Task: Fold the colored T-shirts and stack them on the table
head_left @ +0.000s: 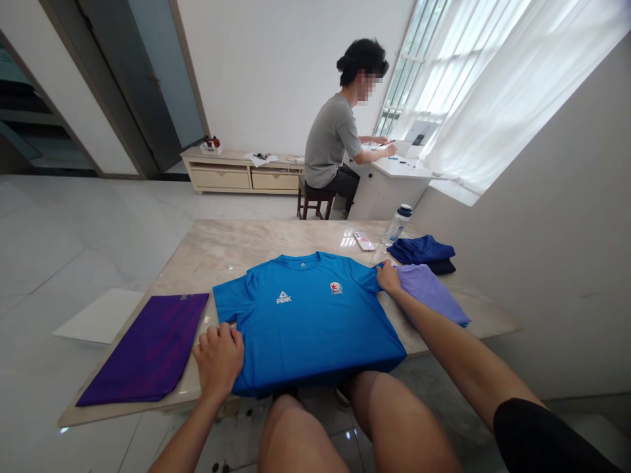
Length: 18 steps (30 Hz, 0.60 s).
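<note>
A blue short-sleeved T-shirt (315,322) lies spread front side up on the table, its neck away from me and its lower end hanging over the near edge. White lettering and a small round badge show on its chest. My right hand (388,277) pinches the end of the sleeve on the right. At the shirt's left side, below the other sleeve, my left hand (219,358) is closed with curled fingers against the side edge; its fingertips are hidden. Beside that hand lies a folded purple garment (148,348). A folded lavender garment (431,292) lies by my right forearm.
The marble-look table (221,240) also bears dark blue folded clothes (421,249), a water bottle (397,225) and a phone (363,240). Beyond it, another person (332,138) sits on a stool at a white desk (401,167). A low cabinet (221,176) lines the wall.
</note>
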Tool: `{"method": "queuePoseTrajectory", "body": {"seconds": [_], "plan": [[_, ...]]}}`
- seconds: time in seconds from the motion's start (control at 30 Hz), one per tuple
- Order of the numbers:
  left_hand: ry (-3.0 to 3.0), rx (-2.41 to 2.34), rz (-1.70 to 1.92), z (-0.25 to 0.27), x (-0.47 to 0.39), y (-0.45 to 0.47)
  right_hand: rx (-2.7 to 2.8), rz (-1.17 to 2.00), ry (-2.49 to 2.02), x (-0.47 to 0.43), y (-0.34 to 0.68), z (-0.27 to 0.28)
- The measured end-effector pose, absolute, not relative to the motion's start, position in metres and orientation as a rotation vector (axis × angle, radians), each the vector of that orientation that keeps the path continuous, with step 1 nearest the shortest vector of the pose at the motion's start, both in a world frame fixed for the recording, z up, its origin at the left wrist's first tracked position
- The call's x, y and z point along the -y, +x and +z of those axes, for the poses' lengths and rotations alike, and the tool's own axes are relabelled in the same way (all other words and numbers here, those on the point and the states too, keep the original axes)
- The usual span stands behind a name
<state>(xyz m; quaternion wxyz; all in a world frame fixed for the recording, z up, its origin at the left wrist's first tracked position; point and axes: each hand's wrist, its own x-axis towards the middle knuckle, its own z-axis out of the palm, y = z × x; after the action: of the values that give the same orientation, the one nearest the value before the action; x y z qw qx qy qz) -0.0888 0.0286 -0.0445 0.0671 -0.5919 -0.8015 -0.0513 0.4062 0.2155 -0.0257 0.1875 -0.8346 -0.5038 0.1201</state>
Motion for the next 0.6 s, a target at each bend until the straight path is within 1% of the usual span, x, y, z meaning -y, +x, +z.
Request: {"method": "queuePoseTrajectory", "body": {"seconds": [0.3,0.47,0.6], "plan": [[-1.78,2.422,-0.169,-0.042,-0.028,-0.087,1.35,0.352,-2.374,-0.206,0.399,-0.005],[-1.777,2.407,-0.17,-0.043,-0.028,-0.088,1.444,0.372,-2.205,-0.206,0.374,0.012],[-1.77,2.412,-0.155,-0.045,-0.029,-0.088,1.569,0.49,-2.013,-0.209,0.338,0.02]]}}
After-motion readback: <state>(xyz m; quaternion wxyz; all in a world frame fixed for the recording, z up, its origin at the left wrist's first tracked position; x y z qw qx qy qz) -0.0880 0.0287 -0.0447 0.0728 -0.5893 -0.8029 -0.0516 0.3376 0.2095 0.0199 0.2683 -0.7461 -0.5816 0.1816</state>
